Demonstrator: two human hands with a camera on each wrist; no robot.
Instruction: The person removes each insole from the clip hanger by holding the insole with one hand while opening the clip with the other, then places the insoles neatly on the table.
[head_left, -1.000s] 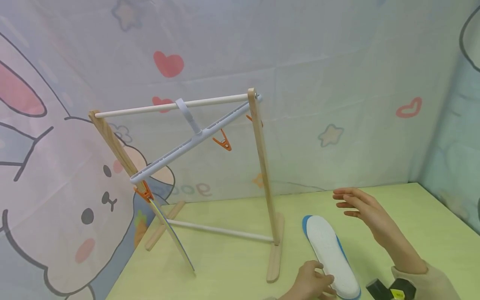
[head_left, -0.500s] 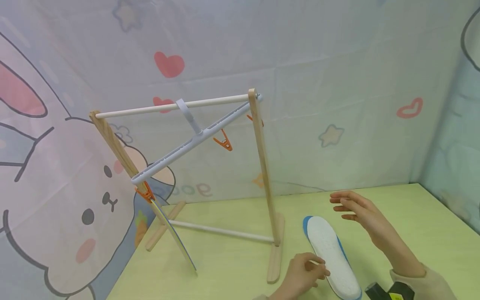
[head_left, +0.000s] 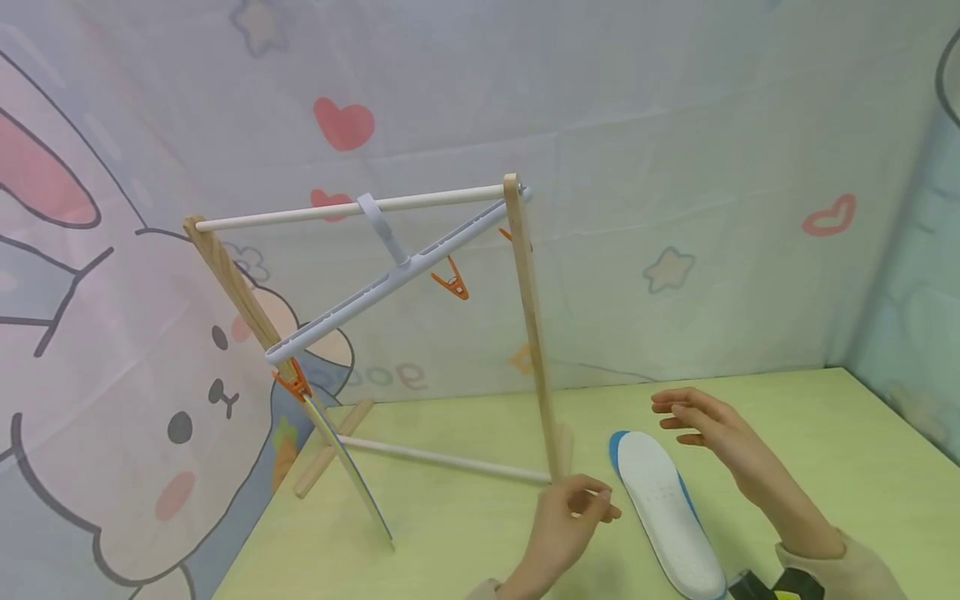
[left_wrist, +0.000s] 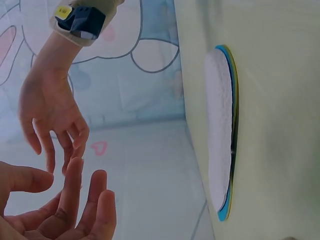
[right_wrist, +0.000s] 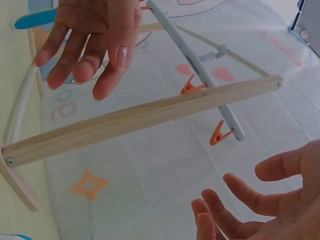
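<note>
On the table lies a white insole (head_left: 663, 508) with a blue underside. My left hand (head_left: 558, 529) is raised to the left of it, fingers bent loosely and holding nothing. Above and to the right of the insole hovers my right hand (head_left: 727, 429), its fingers loosely spread with nothing between them. A pale hanger (head_left: 397, 275) hangs from the top rod of a wooden rack (head_left: 525, 308). At the hanger's near end an orange clip (head_left: 295, 382) bites a thin, edge-on insole (head_left: 348, 471). Another orange clip (head_left: 452, 283) hangs on the hanger with nothing in it.
A third orange clip (right_wrist: 218, 135) sits at the hanger's far end, partly hidden by the rack post in the head view. The green table (head_left: 810, 450) ends at a printed cloth wall (head_left: 712, 167). The rack's foot (head_left: 330, 454) stands on the table's left side.
My left hand has drawn away from the insole on the table, moving up and left towards the rack. My right hand has drifted slightly left and down. The view has shifted slightly.
</note>
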